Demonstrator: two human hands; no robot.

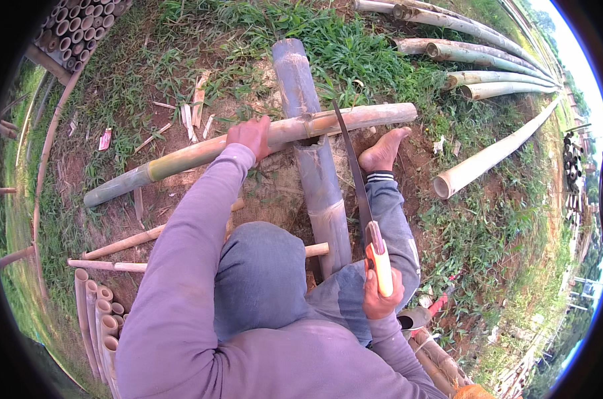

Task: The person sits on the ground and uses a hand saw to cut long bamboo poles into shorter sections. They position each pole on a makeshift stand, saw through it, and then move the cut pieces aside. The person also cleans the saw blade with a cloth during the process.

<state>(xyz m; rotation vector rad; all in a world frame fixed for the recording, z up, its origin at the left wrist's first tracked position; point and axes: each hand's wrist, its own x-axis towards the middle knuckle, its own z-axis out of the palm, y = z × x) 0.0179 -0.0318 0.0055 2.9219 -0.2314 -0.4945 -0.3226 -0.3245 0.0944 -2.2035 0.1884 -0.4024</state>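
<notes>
Left fingers (259, 130) clasp the bamboo pole (289, 131) beneath—right fingers (396, 284) wrap the saw handle (381, 268).

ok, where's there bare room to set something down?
Thin grass right of the bent leg, below the lone pole; also patchy grass upper left, between the stacked tubes and the thick support. Crowded: where the held pole crosses that support, with saw and foot close by.

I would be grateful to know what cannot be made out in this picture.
All in the head view:
Bamboo pole: the stretch under the left hand, which covers it.
Handsaw: part of its handle, hidden by the right hand.
Orange object: cut off by the lower edge.
Stacked bamboo tubes: cut off by the upper edge.
</notes>
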